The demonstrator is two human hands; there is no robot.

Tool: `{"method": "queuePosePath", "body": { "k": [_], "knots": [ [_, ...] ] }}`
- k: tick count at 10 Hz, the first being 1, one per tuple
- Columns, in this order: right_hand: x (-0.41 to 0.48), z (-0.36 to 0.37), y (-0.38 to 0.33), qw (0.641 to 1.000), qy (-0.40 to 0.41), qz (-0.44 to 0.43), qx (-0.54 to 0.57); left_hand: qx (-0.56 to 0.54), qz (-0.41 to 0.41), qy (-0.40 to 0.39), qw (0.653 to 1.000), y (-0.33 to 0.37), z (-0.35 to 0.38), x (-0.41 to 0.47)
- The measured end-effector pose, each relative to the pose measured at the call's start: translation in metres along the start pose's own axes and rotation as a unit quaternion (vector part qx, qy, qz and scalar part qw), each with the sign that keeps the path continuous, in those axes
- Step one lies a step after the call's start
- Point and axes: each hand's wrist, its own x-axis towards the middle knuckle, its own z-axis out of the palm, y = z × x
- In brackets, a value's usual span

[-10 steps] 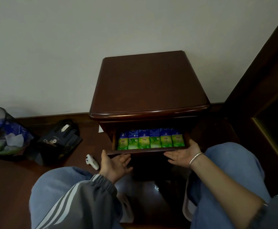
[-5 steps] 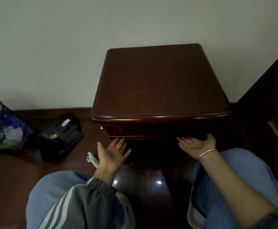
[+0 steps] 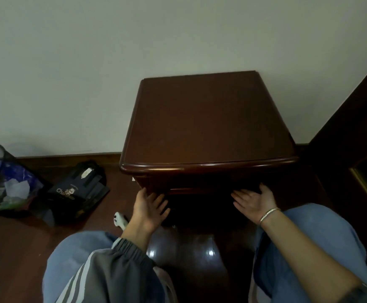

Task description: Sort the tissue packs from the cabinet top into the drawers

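Observation:
A dark brown wooden cabinet (image 3: 208,125) stands against the wall, and its top is bare. The drawer front (image 3: 202,182) under the top edge sits flush with the cabinet, so no tissue packs are visible. My left hand (image 3: 149,207) is flat with fingers spread, its fingertips against the drawer's lower left edge. My right hand (image 3: 254,201), with a silver bracelet on the wrist, is palm up with its fingers at the drawer's lower right edge. Neither hand holds anything.
A mesh waste bin (image 3: 1,171) with wrappers stands at the left by the wall. A black bag (image 3: 77,191) lies beside it, and a small white device (image 3: 120,219) lies on the floor near my left hand. Dark wooden furniture (image 3: 357,119) borders the right. My knees frame the floor below.
The drawer full of green and blue tissue packs has been pushed in and is now closed. Both hands followed it toward the cabinet, and the view tilted upward.

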Motion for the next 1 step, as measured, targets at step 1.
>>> {"method": "queuePosePath", "body": {
  "k": [1],
  "knots": [
    [-0.0365, -0.0027, 0.0054, 0.993, 0.009, 0.011, -0.118, 0.109, 0.015, 0.019, 0.994, 0.0178, 0.0026, -0.0424]
  ]
}}
